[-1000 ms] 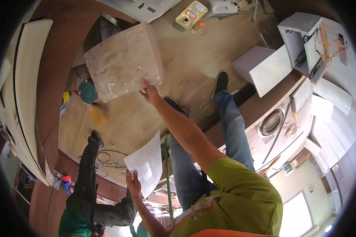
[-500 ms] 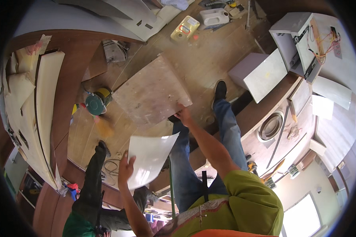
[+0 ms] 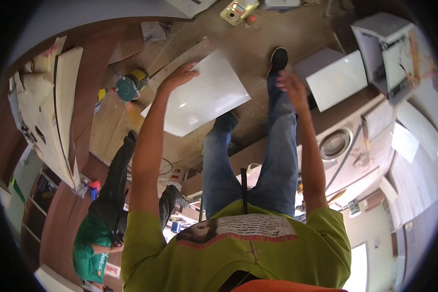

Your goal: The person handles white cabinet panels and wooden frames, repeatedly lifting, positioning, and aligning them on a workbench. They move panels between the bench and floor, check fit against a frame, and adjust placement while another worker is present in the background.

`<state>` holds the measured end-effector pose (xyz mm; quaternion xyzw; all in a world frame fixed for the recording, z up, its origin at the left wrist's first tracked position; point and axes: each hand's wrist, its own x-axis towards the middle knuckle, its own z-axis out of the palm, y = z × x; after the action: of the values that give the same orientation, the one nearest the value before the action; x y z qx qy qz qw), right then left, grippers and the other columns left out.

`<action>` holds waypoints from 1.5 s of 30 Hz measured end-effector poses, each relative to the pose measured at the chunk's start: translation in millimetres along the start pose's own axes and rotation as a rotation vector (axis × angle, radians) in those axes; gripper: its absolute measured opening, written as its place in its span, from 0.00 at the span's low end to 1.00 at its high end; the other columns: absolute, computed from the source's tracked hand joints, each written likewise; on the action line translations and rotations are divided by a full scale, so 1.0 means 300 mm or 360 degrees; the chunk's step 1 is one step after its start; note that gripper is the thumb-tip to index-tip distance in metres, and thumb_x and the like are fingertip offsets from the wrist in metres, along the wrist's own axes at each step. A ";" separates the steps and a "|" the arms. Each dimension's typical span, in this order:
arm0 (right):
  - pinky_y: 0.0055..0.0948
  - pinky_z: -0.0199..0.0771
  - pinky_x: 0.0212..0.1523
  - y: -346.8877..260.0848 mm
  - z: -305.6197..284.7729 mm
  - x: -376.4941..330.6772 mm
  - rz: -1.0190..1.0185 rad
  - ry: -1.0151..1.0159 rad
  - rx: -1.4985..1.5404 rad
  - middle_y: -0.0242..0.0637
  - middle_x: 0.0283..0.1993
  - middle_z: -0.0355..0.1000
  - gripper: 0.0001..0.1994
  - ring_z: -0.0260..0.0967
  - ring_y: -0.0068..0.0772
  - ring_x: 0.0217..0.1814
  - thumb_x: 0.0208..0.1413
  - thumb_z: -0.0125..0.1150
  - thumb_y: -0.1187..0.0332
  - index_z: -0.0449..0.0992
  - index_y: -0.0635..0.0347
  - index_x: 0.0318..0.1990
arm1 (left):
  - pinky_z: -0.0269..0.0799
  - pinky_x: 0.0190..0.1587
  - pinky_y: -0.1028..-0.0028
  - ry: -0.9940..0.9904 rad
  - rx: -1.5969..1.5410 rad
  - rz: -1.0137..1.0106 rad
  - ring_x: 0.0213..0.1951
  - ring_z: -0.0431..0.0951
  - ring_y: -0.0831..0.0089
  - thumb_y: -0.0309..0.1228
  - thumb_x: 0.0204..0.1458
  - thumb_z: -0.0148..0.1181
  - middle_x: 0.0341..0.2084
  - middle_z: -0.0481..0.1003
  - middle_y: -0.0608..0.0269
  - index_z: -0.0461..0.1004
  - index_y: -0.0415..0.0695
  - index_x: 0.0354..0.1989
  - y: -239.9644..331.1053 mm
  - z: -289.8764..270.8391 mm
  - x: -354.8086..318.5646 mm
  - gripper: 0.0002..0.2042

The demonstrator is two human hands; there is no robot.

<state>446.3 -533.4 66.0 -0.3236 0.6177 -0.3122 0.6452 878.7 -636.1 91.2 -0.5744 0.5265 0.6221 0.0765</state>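
My left hand (image 3: 180,75) is stretched out in front of me and grips the far edge of a white glossy square sheet (image 3: 199,100), holding it flat above the wooden floor. My right hand (image 3: 292,85) is raised beside my right leg with its fingers apart and nothing in it. It is next to my black shoe (image 3: 279,59). My legs in blue jeans (image 3: 258,155) and my yellow-green shirt (image 3: 238,248) fill the lower middle of the view.
Another person in a green shirt and dark trousers (image 3: 100,233) stands at the lower left. A green round tool (image 3: 127,89) lies on the floor near pale boards (image 3: 63,107). A white cabinet (image 3: 336,78), a round-doored appliance (image 3: 333,143) and a yellow box (image 3: 238,9) surround the spot.
My left hand has swung the white sheet up and forward over the floor. My right hand has come off the translucent panel and now hangs free to the right.
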 end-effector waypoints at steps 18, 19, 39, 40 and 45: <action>0.25 0.73 0.39 0.089 -0.736 1.785 0.0285 0.0361 -0.0635 0.37 0.39 0.75 0.18 0.74 0.25 0.37 0.58 0.62 0.58 0.77 0.62 0.49 | 0.66 0.54 0.63 0.0900 0.0162 0.0071 0.47 0.71 0.57 0.23 0.52 0.62 0.43 0.70 0.51 0.68 0.39 0.48 -0.171 0.177 0.326 0.15; 0.26 0.73 0.40 0.116 -0.818 1.875 0.0351 0.0247 -0.0729 0.37 0.39 0.75 0.19 0.73 0.25 0.37 0.56 0.64 0.56 0.77 0.63 0.48 | 0.66 0.53 0.63 0.0848 0.0137 0.0090 0.46 0.71 0.58 0.23 0.52 0.62 0.43 0.70 0.52 0.68 0.40 0.47 -0.142 0.142 0.362 0.15; 0.32 0.73 0.44 0.184 -1.054 1.944 -0.0417 0.0715 -0.1636 0.44 0.41 0.79 0.22 0.77 0.36 0.41 0.57 0.60 0.49 0.80 0.61 0.45 | 0.65 0.54 0.60 0.1074 0.0365 0.0228 0.48 0.71 0.52 0.25 0.49 0.63 0.43 0.73 0.50 0.71 0.40 0.49 -0.157 0.167 0.392 0.17; 0.30 0.73 0.41 0.167 -1.015 1.876 -0.0266 0.0739 -0.1720 0.42 0.40 0.79 0.22 0.77 0.33 0.39 0.57 0.61 0.50 0.80 0.61 0.44 | 0.65 0.53 0.58 0.1135 0.0394 0.0167 0.47 0.71 0.51 0.24 0.48 0.62 0.43 0.74 0.51 0.71 0.41 0.49 -0.123 0.191 0.373 0.18; 0.27 0.73 0.40 0.024 -0.908 1.342 -0.0019 0.0681 -0.0518 0.37 0.39 0.75 0.18 0.73 0.30 0.44 0.58 0.62 0.59 0.77 0.66 0.46 | 0.62 0.54 0.56 0.1390 0.0684 0.0090 0.49 0.69 0.52 0.27 0.48 0.60 0.47 0.72 0.52 0.71 0.45 0.52 -0.145 0.277 0.322 0.19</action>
<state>190.9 -860.9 -186.8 -0.3534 0.7801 -0.2740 0.4376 824.7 -604.7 -28.1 -0.7383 0.6414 0.2021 -0.0516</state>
